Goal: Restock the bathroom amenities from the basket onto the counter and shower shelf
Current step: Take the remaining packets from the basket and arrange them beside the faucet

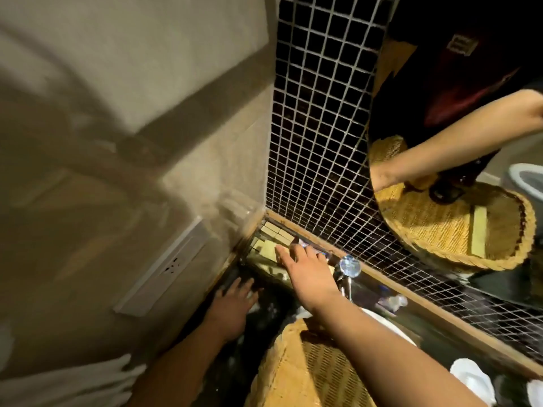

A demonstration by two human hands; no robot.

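A woven yellow basket (305, 365) sits at the bottom centre, under my right forearm. My right hand (305, 268) reaches into the counter's far corner, fingers spread over a clear tray (264, 245) of small pale amenity boxes (277, 232). A small clear-wrapped item (308, 248) lies under its fingertips; whether it is gripped is unclear. My left hand (235, 298) rests flat on the dark counter (264, 312) beside the wall, holding nothing. A mirror on the right reflects the basket (458, 227) and my arm.
A chrome tap (349, 267) stands right of my right hand, above a white basin (390, 324). A white socket strip (164, 268) is on the beige left wall. A small bottle (393, 302) stands by the dark mosaic-tiled wall. White folded cloths (473, 380) lie bottom right.
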